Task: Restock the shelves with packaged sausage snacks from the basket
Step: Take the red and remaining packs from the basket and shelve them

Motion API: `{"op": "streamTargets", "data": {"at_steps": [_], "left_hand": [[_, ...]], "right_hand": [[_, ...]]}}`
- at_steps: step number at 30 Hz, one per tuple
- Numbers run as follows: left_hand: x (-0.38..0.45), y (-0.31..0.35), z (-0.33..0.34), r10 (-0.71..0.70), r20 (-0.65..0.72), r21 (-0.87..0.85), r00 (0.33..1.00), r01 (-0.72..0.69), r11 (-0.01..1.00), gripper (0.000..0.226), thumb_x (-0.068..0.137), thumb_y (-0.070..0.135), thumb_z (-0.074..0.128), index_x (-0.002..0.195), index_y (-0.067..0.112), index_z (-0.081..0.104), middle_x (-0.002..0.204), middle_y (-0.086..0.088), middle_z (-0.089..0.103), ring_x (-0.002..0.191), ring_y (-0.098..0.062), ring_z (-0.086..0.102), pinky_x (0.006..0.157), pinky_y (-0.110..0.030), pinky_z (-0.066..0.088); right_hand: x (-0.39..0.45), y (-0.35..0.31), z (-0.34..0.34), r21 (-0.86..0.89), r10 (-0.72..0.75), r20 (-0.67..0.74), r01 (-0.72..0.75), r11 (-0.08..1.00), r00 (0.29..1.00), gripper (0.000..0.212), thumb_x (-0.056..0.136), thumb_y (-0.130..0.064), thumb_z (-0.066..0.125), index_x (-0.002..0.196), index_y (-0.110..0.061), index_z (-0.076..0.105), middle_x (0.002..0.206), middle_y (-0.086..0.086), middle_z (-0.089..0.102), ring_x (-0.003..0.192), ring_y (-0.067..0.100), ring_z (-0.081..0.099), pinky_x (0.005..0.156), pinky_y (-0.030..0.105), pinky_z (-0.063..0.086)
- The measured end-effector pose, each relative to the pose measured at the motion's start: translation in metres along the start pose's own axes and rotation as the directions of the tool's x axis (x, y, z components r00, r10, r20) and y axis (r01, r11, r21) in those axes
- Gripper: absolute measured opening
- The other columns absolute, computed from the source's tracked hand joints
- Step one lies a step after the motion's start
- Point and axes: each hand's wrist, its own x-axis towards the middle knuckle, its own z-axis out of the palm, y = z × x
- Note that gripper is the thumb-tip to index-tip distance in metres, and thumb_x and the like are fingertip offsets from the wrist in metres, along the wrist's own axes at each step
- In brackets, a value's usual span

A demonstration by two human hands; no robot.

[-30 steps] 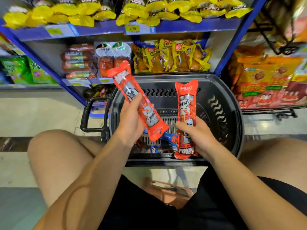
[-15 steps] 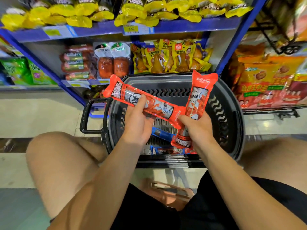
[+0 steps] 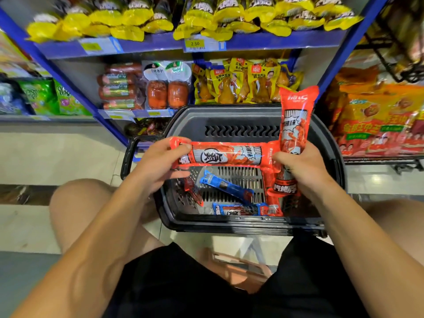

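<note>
Gripping w/ closed fingers: left hand (image 3: 158,162) holds horizontal red sausage pack (image 3: 226,154), right hand (image 3: 300,167) upright pack (image 3: 294,125).

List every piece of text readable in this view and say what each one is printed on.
"2.50": yellow price tag on the upper shelf edge.
"汽烤肠": bottom end of the upright red sausage pack in the right hand.
Large brush character, too stylised to read surely: horizontal red pack held by the left hand.
Blue packs in the basket, yellow bags, other shelf tags: too blurred or small.
</note>
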Motion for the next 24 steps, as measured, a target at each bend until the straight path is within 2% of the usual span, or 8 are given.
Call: {"op": "streamTargets", "data": {"at_steps": [4,7,10,13,15,18,22,24], "left_hand": [[-0.002,-0.007,-0.003,-0.003,0.011,-0.096,1.0,0.004,0.995,0.008,0.094,0.018,0.06,0.098,0.013,0.065,0.085,-0.004,0.074,0.074,-0.014,0.07,0.062,-0.027,0.059],[0.0,-0.017,-0.01,-0.029,-0.136,-0.365,0.99,-0.023,0.931,0.005,0.095,0.017,0.058,0.093,0.013,0.061,0.083,-0.005,0.074,0.075,-0.014,0.07,0.066,-0.029,0.06],[-0.002,-0.028,-0.004,-0.027,-0.14,-0.572,0.99,-0.058,0.818,0.003,0.095,0.006,0.055,0.096,0.003,0.054,0.091,-0.016,0.069,0.073,-0.02,0.072,0.067,-0.031,0.06],[-0.014,-0.034,0.013,-0.016,-0.05,-0.632,0.999,-0.019,0.774,0.016,0.095,0.001,0.051,0.11,-0.002,0.056,0.093,-0.018,0.071,0.078,-0.022,0.071,0.076,-0.033,0.06],[-0.024,-0.035,0.024,0.014,0.034,-0.671,0.999,0.013,0.741,0.022,0.095,-0.001,0.048,0.113,-0.002,0.06,0.095,-0.018,0.071,0.08,-0.022,0.07,0.08,-0.032,0.059],[-0.039,-0.032,0.038,0.06,0.1,-0.698,0.993,0.027,0.715,0.026,0.093,-0.004,0.047,0.116,-0.004,0.06,0.096,-0.02,0.07,0.083,-0.024,0.07,0.079,-0.034,0.059],[-0.056,-0.02,0.048,0.148,0.12,-0.672,0.982,-0.029,0.74,0.029,0.094,-0.004,0.044,0.118,0.001,0.059,0.09,-0.021,0.07,0.079,-0.026,0.069,0.073,-0.032,0.059],[-0.064,-0.011,0.048,0.201,0.114,-0.681,0.973,-0.071,0.729,0.033,0.091,-0.005,0.045,0.12,0.004,0.058,0.09,-0.021,0.07,0.078,-0.027,0.07,0.072,-0.033,0.059]], "right_hand": [[0.002,-0.005,-0.004,0.129,0.005,0.073,-0.015,0.991,0.997,0.018,0.087,-0.008,0.071,0.099,-0.016,0.06,0.089,0.007,0.071,0.079,0.022,0.072,0.072,0.039,0.058],[-0.001,-0.002,-0.007,0.245,0.055,0.138,-0.087,0.966,0.989,0.014,0.095,-0.018,0.063,0.105,-0.018,0.054,0.089,0.003,0.063,0.075,0.017,0.069,0.073,0.04,0.057],[-0.005,-0.001,-0.005,0.357,0.124,0.214,-0.196,0.914,0.969,0.019,0.096,-0.02,0.062,0.113,-0.018,0.054,0.084,0.004,0.063,0.071,0.019,0.068,0.079,0.048,0.059],[-0.011,-0.007,0.001,0.38,0.127,0.324,-0.252,0.89,0.938,0.043,0.075,-0.003,0.062,0.115,-0.009,0.048,0.082,0.01,0.061,0.073,0.023,0.071,0.077,0.048,0.059],[-0.016,-0.013,0.005,0.347,0.097,0.35,-0.225,0.911,0.932,0.042,0.069,0.001,0.058,0.109,-0.008,0.052,0.081,0.011,0.064,0.077,0.024,0.072,0.07,0.043,0.059],[-0.023,-0.021,0.012,0.322,0.043,0.345,-0.161,0.933,0.938,0.019,0.093,-0.003,0.054,0.107,-0.014,0.061,0.082,0.008,0.07,0.078,0.023,0.072,0.072,0.043,0.056],[-0.035,-0.035,0.021,0.237,0.012,0.411,-0.119,0.964,0.912,0.025,0.104,-0.03,0.044,0.123,-0.04,0.057,0.105,0.0,0.071,0.087,0.019,0.07,0.071,0.048,0.06],[-0.043,-0.048,0.027,0.209,0.004,0.411,-0.098,0.973,0.912,0.027,0.104,-0.027,0.047,0.126,-0.039,0.055,0.102,0.003,0.071,0.079,0.018,0.071,0.062,0.042,0.059]]}}
